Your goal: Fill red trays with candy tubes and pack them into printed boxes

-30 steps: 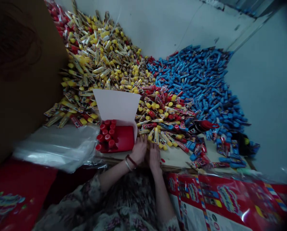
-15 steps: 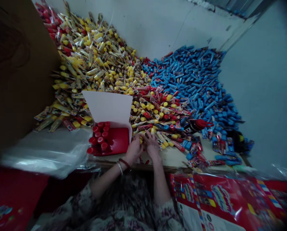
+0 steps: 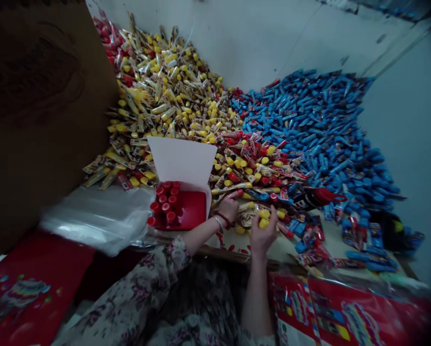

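My left hand (image 3: pixel 229 209), with bracelets at the wrist, reaches into the mixed red and yellow tubes (image 3: pixel 247 168) just right of the red box (image 3: pixel 190 210); its fingers curl around a tube there. My right hand (image 3: pixel 264 230) is raised palm-up with its fingers closed on a few yellow-capped tubes (image 3: pixel 263 218). The red box stands with its white lid (image 3: pixel 182 161) up and holds several red-capped tubes (image 3: pixel 165 204) in its left part.
A large heap of yellow-capped tubes (image 3: pixel 161 91) lies at the back left, a heap of blue tubes (image 3: pixel 320 125) at the back right. A brown cardboard wall (image 3: pixel 38 110) stands left. Clear plastic bags (image 3: pixel 96 218) lie beside the box. Red printed flat cartons (image 3: pixel 345 312) lie in front.
Both hands left the table edge by the box. The left went forward into the tube pile; the right moved right and rose holding yellow-capped tubes. The camera shifted.
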Demonstrator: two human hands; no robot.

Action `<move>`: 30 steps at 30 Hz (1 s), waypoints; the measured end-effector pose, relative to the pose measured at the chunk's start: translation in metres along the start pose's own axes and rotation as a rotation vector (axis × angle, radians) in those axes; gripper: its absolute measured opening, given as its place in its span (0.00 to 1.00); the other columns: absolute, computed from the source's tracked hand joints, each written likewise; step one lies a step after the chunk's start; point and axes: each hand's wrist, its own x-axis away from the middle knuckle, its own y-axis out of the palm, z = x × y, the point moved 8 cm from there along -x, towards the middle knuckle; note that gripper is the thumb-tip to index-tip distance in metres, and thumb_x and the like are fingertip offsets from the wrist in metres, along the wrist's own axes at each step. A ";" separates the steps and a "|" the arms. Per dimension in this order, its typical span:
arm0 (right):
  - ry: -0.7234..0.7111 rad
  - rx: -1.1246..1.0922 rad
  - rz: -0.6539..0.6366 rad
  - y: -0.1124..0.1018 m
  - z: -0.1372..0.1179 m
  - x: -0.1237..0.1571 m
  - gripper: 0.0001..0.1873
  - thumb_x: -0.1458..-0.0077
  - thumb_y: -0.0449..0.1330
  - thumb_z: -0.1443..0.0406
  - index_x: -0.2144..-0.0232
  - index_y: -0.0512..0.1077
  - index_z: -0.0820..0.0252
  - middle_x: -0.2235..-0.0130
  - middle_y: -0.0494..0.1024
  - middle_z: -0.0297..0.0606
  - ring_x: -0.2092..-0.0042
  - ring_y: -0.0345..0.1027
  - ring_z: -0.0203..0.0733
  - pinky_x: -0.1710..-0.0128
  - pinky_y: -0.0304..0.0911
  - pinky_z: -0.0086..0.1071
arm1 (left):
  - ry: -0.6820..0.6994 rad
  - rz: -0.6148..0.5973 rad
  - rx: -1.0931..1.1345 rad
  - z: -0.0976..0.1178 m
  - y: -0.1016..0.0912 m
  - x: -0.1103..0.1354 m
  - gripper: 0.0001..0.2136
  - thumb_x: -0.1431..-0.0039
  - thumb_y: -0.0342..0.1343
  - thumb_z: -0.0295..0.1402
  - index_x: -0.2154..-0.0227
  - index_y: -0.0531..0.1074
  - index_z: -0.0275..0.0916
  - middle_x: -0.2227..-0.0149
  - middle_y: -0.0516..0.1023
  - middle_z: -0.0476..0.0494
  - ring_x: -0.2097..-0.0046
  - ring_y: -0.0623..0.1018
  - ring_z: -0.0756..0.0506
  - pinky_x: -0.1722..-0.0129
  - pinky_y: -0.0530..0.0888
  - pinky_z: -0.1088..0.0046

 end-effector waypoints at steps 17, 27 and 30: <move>-0.330 -0.711 -0.784 0.108 -0.137 0.015 0.10 0.45 0.53 0.72 0.64 0.73 0.57 0.57 0.77 0.38 0.53 0.70 0.39 0.50 0.63 0.34 | -0.205 0.252 -0.285 -0.151 -0.127 0.081 0.10 0.39 0.46 0.27 0.58 0.69 0.34 0.61 0.76 0.38 0.56 0.74 0.40 0.58 0.70 0.68; -0.666 -0.418 -1.126 0.145 -0.170 0.015 0.24 0.54 0.50 0.82 0.61 0.76 0.59 0.59 0.79 0.36 0.55 0.70 0.38 0.54 0.60 0.29 | -0.298 0.286 -0.352 -0.148 -0.124 0.098 0.11 0.39 0.47 0.30 0.57 0.69 0.33 0.60 0.76 0.35 0.53 0.73 0.38 0.56 0.70 0.65; -0.727 -0.419 -1.195 0.154 -0.176 0.016 0.25 0.57 0.50 0.82 0.62 0.76 0.59 0.60 0.79 0.35 0.56 0.70 0.38 0.54 0.60 0.29 | -0.222 0.225 -0.378 -0.141 -0.120 0.096 0.11 0.40 0.46 0.27 0.57 0.70 0.34 0.58 0.76 0.36 0.53 0.73 0.38 0.56 0.70 0.65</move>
